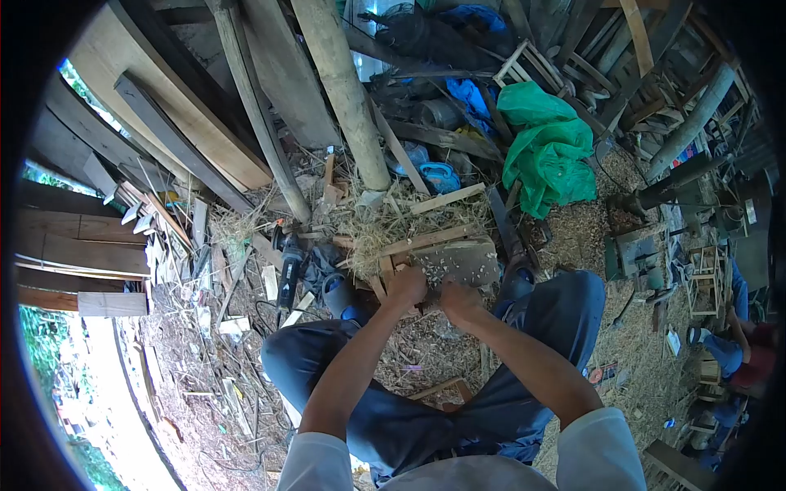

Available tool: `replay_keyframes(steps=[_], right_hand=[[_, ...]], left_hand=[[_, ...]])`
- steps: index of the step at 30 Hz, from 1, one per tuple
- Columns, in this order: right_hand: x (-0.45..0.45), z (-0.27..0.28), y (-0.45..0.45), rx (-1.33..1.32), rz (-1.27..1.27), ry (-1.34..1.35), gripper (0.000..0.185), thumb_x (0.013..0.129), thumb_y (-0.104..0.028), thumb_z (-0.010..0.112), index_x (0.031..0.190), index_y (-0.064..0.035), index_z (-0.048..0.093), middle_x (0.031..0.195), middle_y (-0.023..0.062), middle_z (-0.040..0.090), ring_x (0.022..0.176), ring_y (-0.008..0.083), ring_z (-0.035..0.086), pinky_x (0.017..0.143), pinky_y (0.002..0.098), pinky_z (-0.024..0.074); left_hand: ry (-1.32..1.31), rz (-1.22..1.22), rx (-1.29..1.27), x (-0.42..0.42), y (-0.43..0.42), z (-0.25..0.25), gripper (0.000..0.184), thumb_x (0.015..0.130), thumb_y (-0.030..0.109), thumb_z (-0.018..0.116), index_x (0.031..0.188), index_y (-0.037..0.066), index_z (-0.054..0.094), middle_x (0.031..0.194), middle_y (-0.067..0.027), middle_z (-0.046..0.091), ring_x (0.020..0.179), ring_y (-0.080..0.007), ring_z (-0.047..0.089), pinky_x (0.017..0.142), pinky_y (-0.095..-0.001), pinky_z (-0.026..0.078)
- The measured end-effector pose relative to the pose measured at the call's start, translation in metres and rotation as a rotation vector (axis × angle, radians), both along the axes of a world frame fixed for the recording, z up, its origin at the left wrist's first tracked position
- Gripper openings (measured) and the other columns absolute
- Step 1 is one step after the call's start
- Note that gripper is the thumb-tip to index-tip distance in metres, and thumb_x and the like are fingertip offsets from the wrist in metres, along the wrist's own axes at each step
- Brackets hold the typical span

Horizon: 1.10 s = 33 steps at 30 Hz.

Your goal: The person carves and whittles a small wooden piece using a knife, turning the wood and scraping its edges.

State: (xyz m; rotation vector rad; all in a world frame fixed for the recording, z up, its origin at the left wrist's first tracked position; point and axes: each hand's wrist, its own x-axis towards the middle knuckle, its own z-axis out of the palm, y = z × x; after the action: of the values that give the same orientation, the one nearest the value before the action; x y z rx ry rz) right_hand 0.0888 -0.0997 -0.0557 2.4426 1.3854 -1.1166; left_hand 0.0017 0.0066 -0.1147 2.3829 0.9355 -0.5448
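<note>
Both my hands are low between my knees, close together over a wooden board (458, 260) strewn with pale chips. My left hand (407, 286) is closed, its fingers curled around something hidden under it. A little to its right, my right hand (463, 304) is closed too, and what it grips is too small to make out. A small dark bit shows in the gap between the hands. Strips of wood (434, 239) lie just beyond the board, with dry straw around them.
A black power tool (290, 270) lies left of my left foot. Ahead stand a thick post (348, 98) and leaning planks (176, 90). A green plastic sheet (544, 147) hangs ahead right. Wood scraps and shavings cover the floor. Another person (741, 352) sits at far right.
</note>
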Motion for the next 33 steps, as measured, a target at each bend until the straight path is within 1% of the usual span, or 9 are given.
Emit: replay_keyframes(steps=[3,5,21,24,26,27,29,32,33], right_hand=[[-0.001,-0.008,0.003,0.023,-0.046,0.013,0.027,0.082,-0.006,0.051,0.107,0.0037,0.044,0.098,0.0231,0.061,0.090,0.0351,0.063,0.075,0.0428,0.0519],[0.002,-0.013,0.003,0.044,-0.014,0.041,0.028,0.084,-0.006,0.048,0.107,0.0061,0.042,0.090,0.0243,0.063,0.087,0.0370,0.063,0.074,0.0436,0.0518],[-0.002,-0.058,0.008,0.083,-0.089,-0.014,0.028,0.087,-0.006,0.043,0.112,0.0056,0.040,0.091,0.0267,0.061,0.083,0.0362,0.064,0.065,0.0407,0.0549],[0.001,-0.075,0.039,0.225,0.055,-0.082,0.031,0.088,-0.006,0.041,0.117,0.0062,0.039,0.093,0.0281,0.060,0.077,0.0349,0.065,0.061,0.0389,0.0549],[0.023,-0.029,0.039,0.065,-0.019,0.221,0.032,0.088,-0.008,0.042,0.117,0.0051,0.043,0.093,0.0260,0.061,0.073,0.0343,0.064,0.059,0.0403,0.0530],[0.037,-0.018,0.041,0.074,-0.021,0.201,0.032,0.088,-0.008,0.042,0.117,0.0051,0.043,0.093,0.0260,0.061,0.073,0.0343,0.064,0.059,0.0403,0.0530],[0.052,-0.002,0.040,-0.105,0.142,0.186,0.032,0.085,-0.010,0.049,0.113,0.0051,0.049,0.098,0.0229,0.061,0.089,0.0344,0.060,0.074,0.0444,0.0488],[0.072,0.019,0.039,-0.117,-0.009,0.197,0.028,0.086,-0.011,0.047,0.108,0.0042,0.053,0.094,0.0219,0.061,0.084,0.0359,0.060,0.072,0.0448,0.0474],[0.082,0.023,0.039,-0.115,-0.061,0.199,0.027,0.086,-0.012,0.046,0.107,0.0038,0.054,0.093,0.0215,0.061,0.083,0.0364,0.059,0.072,0.0450,0.0470]], left_hand=[[0.046,-0.067,0.036,-0.003,0.001,-0.013,0.024,0.082,0.021,0.053,0.087,0.001,0.064,0.080,-0.0193,0.064,0.081,-0.0320,0.063,0.072,-0.0449,0.046],[-0.048,0.011,0.066,-0.002,-0.005,-0.002,0.022,0.082,0.008,0.046,0.095,-0.004,0.058,0.089,-0.0241,0.062,0.084,-0.0371,0.063,0.071,-0.0439,0.052],[0.015,-0.075,0.082,0.001,-0.014,0.005,0.022,0.084,0.009,0.043,0.091,-0.003,0.060,0.090,-0.0203,0.064,0.082,-0.0342,0.064,0.071,-0.0453,0.051],[-0.304,-0.052,0.649,-0.020,-0.018,-0.023,0.021,0.084,0.009,0.044,0.095,0.000,0.059,0.087,-0.0177,0.064,0.078,-0.0333,0.064,0.072,-0.0470,0.047],[-0.112,-0.058,0.238,-0.024,-0.016,-0.043,0.025,0.083,0.019,0.051,0.102,0.004,0.057,0.089,-0.0207,0.063,0.087,-0.0371,0.060,0.078,-0.0497,0.041],[-0.132,-0.060,0.247,-0.018,-0.013,-0.034,0.025,0.083,0.019,0.051,0.102,0.004,0.057,0.089,-0.0207,0.063,0.087,-0.0371,0.060,0.078,-0.0497,0.041],[-0.140,0.027,0.071,-0.022,-0.008,-0.017,0.027,0.086,0.021,0.049,0.102,0.001,0.056,0.088,-0.0239,0.061,0.085,-0.0398,0.059,0.077,-0.0500,0.041],[-0.339,0.030,0.030,-0.020,0.008,-0.028,0.033,0.089,0.030,0.048,0.101,-0.001,0.054,0.084,-0.0244,0.060,0.079,-0.0358,0.060,0.072,-0.0451,0.044],[-0.352,0.027,0.042,-0.011,0.013,-0.006,0.033,0.089,0.030,0.048,0.101,-0.001,0.054,0.084,-0.0244,0.060,0.079,-0.0358,0.060,0.072,-0.0451,0.044]])
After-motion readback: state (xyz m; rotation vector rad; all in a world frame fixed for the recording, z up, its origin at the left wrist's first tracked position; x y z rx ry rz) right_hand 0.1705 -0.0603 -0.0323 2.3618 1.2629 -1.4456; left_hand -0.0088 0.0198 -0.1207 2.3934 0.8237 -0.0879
